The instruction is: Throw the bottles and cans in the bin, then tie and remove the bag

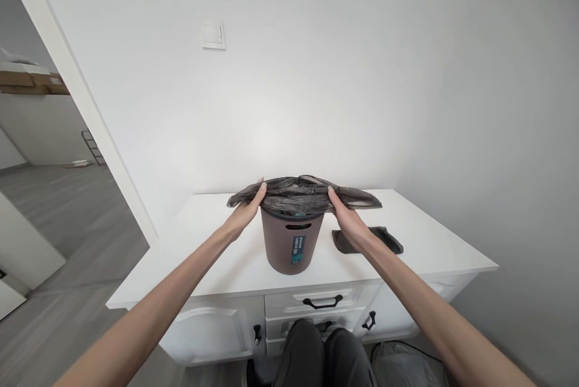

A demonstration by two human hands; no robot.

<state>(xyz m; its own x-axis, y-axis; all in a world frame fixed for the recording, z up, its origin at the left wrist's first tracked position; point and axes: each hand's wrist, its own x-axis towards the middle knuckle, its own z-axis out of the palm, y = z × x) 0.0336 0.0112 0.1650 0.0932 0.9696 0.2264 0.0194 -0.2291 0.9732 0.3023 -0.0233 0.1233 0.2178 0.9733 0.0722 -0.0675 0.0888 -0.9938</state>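
Observation:
A brown trash can (281,245) with a label and a slot-shaped handle hole stands upright on the white cabinet top. Over its mouth lies a thin dark garbage bag (296,197), its loose ends sticking out past both sides of the rim. My left hand (248,205) grips the bag at the left of the rim, thumb on top. At the right of the rim my right hand (346,213) grips the bag too, the thumb pointing up. The undersides of the fingers are mostly hidden. Beside the can, partly behind my right forearm, lies another dark folded bag (386,237).
The white cabinet (217,281) has drawers and doors with black handles (322,301). A wall with a light switch (212,35) rises behind it. On the left a doorway shows a grey floor (67,218) and cardboard boxes (31,82). My knees (303,351) are below the cabinet edge.

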